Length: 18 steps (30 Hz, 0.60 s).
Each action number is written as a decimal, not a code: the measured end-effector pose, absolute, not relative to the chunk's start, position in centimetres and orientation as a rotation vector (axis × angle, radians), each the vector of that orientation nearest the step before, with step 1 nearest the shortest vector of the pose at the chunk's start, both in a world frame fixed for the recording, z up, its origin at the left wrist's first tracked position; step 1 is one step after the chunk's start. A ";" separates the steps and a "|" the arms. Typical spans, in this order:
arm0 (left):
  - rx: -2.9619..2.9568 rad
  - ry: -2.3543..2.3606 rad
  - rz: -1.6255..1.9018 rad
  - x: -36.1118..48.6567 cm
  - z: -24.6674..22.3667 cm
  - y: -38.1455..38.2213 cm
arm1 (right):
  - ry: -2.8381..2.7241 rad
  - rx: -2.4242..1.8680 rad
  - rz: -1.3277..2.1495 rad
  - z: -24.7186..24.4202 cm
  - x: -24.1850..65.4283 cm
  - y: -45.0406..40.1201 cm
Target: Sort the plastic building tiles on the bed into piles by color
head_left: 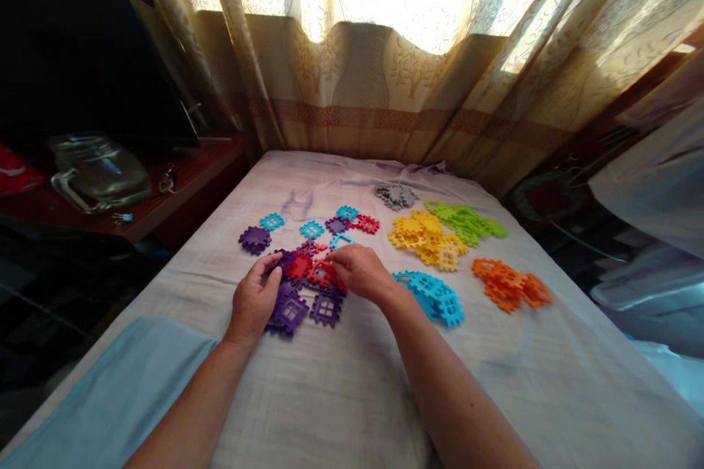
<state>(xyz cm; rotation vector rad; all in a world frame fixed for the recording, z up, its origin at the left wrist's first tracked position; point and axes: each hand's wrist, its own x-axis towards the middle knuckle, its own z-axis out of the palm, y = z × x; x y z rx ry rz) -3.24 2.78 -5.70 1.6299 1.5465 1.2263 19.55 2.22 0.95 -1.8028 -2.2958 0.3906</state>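
On the pale sheet (341, 410), our half-open left hand (256, 300) rests by the purple interlocking tiles (290, 310) and our bunched right hand (358, 271) is at the red tiles (300, 265) among them; whether either grips one, we cannot tell. We seem to be picking through them, which calls for light pinches.

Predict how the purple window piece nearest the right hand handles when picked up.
The purple window piece is probably light, being flat with an open, barred window. It's likely fairly stiff, judging by its plastic-looking, straight-barred frame. Its toothed edges might snag on the nearby red pieces.
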 end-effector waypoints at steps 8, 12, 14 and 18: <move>1.635 1.579 1.216 -3.1 -5.4 2.7 | -2.066 -2.253 0.207 1.5 21.0 5.5; 1.635 1.584 1.215 -3.2 -5.6 2.8 | -2.059 -2.308 0.283 1.6 20.8 6.1; 1.641 1.575 1.211 -3.2 -5.6 2.9 | -2.022 -2.309 0.326 1.5 20.8 6.3; 1.634 1.581 1.200 -3.2 -5.5 2.8 | -1.938 -2.284 0.393 0.9 20.7 6.6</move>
